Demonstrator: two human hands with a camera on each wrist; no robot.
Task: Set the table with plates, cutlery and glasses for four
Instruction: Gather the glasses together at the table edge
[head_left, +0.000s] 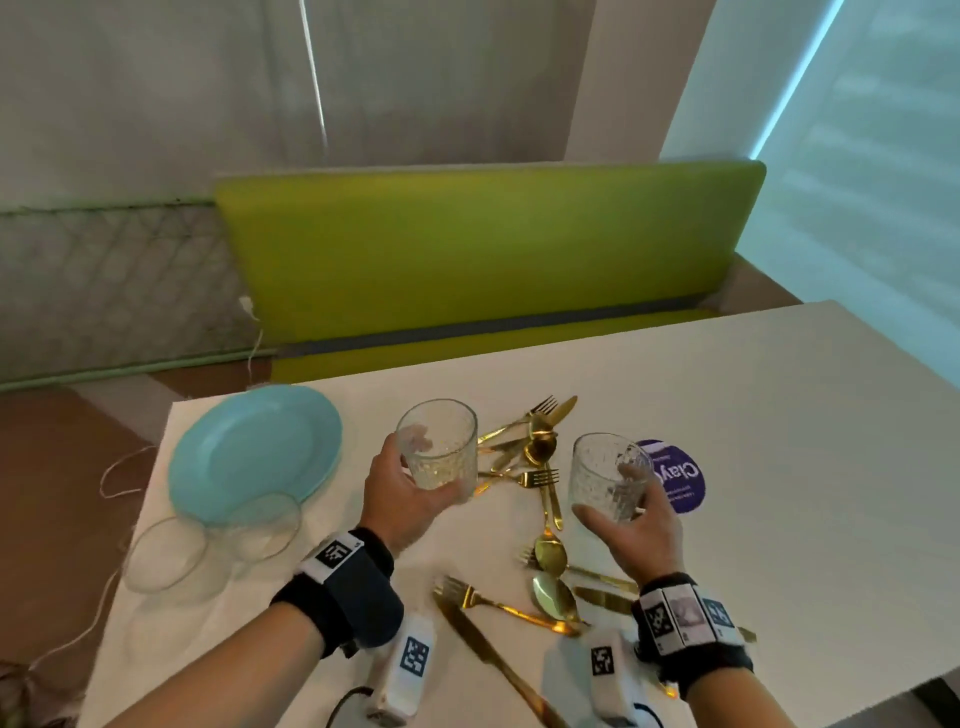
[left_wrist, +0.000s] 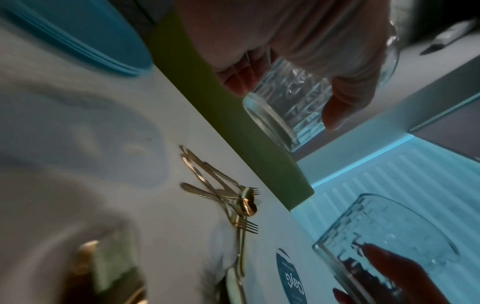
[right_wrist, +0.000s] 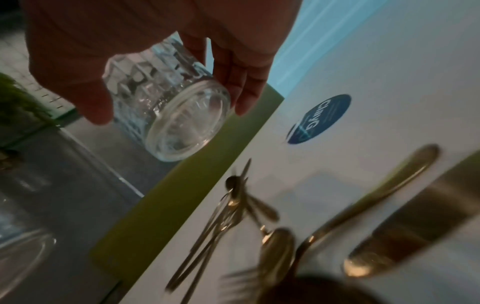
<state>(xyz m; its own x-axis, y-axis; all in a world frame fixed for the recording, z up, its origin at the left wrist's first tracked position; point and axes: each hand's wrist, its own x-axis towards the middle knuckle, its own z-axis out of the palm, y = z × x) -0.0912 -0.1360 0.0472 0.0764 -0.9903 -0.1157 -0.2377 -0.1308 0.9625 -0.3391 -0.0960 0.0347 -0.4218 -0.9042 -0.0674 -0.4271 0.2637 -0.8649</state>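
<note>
My left hand (head_left: 410, 493) grips a clear patterned glass (head_left: 439, 447) above the white table (head_left: 753, 441); the same glass (left_wrist: 293, 102) shows in the left wrist view. My right hand (head_left: 639, 525) holds a second patterned glass (head_left: 608, 475), whose thick base (right_wrist: 187, 121) fills the right wrist view. Both glasses are lifted off the table. A stack of light blue plates (head_left: 254, 452) lies at the table's far left. Gold cutlery (head_left: 535, 452) is piled between the glasses, and more forks, spoons and knives (head_left: 550, 587) lie nearer me.
Two clear glass bowls (head_left: 208, 540) sit in front of the plates. A round purple sticker (head_left: 680, 478) lies right of the right glass. A green bench (head_left: 483, 249) runs behind the table. Cables hang off the left table edge.
</note>
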